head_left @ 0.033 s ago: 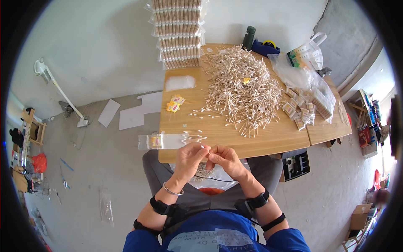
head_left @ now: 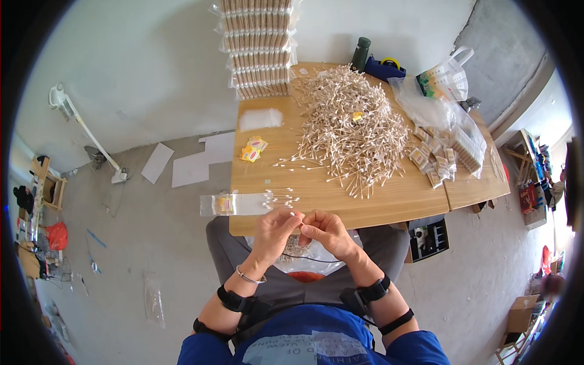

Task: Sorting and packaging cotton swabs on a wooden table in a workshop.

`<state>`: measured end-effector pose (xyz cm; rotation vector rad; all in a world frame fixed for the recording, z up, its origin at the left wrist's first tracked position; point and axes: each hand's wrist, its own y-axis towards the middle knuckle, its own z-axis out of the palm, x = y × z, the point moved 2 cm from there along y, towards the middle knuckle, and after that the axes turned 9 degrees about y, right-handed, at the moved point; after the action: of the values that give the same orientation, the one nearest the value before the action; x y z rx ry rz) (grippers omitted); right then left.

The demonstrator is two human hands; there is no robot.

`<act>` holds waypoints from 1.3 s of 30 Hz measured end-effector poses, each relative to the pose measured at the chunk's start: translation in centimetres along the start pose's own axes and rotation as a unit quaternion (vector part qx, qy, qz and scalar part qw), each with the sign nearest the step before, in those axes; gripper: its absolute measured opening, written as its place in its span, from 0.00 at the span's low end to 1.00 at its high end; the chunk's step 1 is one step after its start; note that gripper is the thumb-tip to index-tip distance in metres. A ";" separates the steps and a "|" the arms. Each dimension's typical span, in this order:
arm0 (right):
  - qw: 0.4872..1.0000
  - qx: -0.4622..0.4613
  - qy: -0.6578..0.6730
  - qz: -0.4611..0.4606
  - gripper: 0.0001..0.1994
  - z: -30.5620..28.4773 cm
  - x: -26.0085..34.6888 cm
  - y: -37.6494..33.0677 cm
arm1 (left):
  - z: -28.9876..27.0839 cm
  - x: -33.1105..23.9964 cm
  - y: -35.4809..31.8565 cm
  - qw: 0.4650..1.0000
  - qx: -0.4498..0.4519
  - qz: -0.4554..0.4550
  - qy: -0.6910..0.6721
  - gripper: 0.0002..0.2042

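My left hand (head_left: 275,236) and my right hand (head_left: 329,233) meet in front of the table's near edge, fingertips almost touching. A cotton swab (head_left: 292,214) is pinched in the left fingers, its white tip poking up. The right thumb and fingers close on its shaft beside the left hand. Just beyond my left hand, several swabs (head_left: 280,197) stick out of the open end of a clear flat bag (head_left: 246,204) with a yellow label card. A large heap of loose cotton swabs (head_left: 353,131) covers the middle of the wooden table (head_left: 401,198).
Yellow label cards (head_left: 250,152) and a stack of clear bags (head_left: 261,120) lie at left. Behind them rise stacked swab packs (head_left: 258,48). Small swab packs (head_left: 429,159), a plastic bag (head_left: 465,137), a tape dispenser (head_left: 386,70) and a dark green bottle (head_left: 360,55) occupy the right and back.
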<state>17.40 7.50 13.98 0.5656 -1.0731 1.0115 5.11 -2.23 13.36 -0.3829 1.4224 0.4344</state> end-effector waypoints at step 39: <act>0.787 -0.082 -0.577 -0.200 0.14 -3.4 -10.0 11.7 | -5.7 9.4 5.7 0.833 -0.073 0.132 0.532 0.31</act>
<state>7.38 11.62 2.53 1.2768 -1.9664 0.0797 -1.80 0.41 3.36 -0.5975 2.5669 0.5910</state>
